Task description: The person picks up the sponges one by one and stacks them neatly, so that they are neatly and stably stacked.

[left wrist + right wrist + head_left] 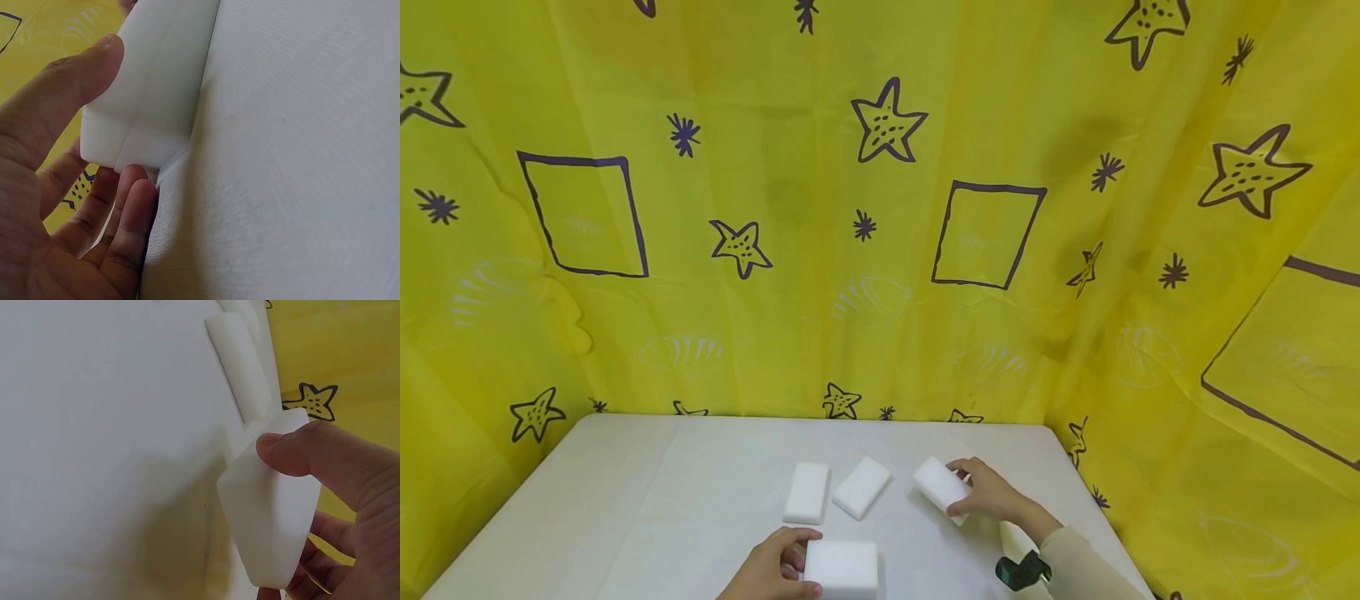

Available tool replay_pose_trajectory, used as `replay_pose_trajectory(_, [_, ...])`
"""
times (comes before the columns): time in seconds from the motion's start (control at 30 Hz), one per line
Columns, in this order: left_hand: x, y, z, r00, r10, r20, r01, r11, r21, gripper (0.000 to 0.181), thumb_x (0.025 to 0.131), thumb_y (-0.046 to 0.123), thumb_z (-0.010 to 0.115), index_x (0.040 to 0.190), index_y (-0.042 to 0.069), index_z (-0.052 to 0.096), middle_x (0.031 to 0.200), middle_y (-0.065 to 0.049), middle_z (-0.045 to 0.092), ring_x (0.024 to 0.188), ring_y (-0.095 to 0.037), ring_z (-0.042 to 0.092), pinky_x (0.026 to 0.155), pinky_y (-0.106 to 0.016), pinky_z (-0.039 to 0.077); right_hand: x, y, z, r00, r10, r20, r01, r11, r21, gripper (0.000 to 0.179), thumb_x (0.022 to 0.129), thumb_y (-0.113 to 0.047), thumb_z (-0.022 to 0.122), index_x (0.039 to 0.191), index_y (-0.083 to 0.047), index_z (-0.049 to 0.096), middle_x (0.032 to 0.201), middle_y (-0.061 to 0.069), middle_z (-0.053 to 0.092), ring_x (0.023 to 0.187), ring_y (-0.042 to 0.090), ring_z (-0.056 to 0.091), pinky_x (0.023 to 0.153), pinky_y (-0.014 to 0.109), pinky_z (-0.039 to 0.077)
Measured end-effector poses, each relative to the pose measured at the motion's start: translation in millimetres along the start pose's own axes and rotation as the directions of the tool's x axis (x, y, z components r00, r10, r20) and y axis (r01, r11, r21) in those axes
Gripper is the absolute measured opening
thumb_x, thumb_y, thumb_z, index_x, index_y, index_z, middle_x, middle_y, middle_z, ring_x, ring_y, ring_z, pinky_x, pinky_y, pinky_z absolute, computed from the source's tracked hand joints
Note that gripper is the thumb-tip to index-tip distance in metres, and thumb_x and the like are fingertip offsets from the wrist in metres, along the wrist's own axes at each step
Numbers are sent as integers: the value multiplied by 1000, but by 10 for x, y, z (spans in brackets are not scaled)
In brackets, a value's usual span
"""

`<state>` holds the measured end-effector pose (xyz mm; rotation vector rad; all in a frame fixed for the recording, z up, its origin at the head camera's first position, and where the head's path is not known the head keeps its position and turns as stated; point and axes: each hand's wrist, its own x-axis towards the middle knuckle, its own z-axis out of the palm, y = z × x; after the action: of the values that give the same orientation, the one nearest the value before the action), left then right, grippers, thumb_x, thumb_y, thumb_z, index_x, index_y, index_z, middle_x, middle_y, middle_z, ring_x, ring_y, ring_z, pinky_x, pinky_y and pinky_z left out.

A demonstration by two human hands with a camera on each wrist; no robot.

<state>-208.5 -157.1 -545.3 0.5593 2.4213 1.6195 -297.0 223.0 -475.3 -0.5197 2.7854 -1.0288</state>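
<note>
My left hand (775,567) grips the left end of a white sponge block (841,565) near the front of the table, thumb on the near side and fingers on the far side. In the left wrist view a thin seam runs along the side of this sponge (150,81). Further right, my right hand (988,493) pinches another white sponge block (940,485) between thumb and fingers. That sponge (269,512) is tilted and casts a shadow on the table. Two more white sponges, one upright in view (807,493) and one slanted (862,487), lie flat between and beyond the hands.
A white cloth covers the table (700,483). Yellow curtains (805,333) with starfish drawings hang behind it and along both sides. On my right wrist sits a dark green and black device (1024,572).
</note>
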Motion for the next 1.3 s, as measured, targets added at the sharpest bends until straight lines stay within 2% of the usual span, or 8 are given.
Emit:
replay_pose_trajectory(0.23, [19, 2, -3, 1000, 10, -8, -9, 999, 33, 63, 74, 22, 87, 127, 3, 59, 94, -3, 55, 76, -5, 55, 67, -22, 51, -85, -138, 15, 999, -42, 32, 42, 999, 0, 63, 69, -13, 87, 123, 3, 58, 106, 8, 56, 91, 23, 50, 74, 35, 45])
replay_pose_trajectory(0.43, [7, -10, -14, 1000, 20, -7, -19, 999, 28, 63, 74, 21, 87, 127, 3, 58, 94, -4, 55, 76, -5, 54, 67, -22, 51, -141, -246, 36, 994, -99, 44, 100, 995, -15, 64, 68, -16, 87, 123, 2, 60, 106, 7, 56, 90, 19, 48, 74, 29, 43])
replay_pose_trajectory(0.67, [12, -1, 2, 1000, 2, -7, -2, 1000, 20, 64, 74, 23, 87, 127, 3, 59, 95, -4, 55, 76, -6, 55, 68, -22, 50, -193, -340, 37, 985, -152, 80, 155, 988, -25, 69, 68, -20, 88, 128, 0, 58, 109, 4, 55, 91, 15, 47, 74, 26, 44])
replay_pose_trajectory(1.3, [4, 17, 13, 1000, -16, -1, 16, 1000, 13, 66, 73, 24, 88, 128, 3, 58, 98, -5, 54, 78, -9, 55, 68, -22, 51, -243, -429, 31, 975, -204, 91, 206, 978, -12, 70, 67, -20, 88, 128, -2, 59, 108, 0, 55, 93, 12, 49, 76, 25, 47])
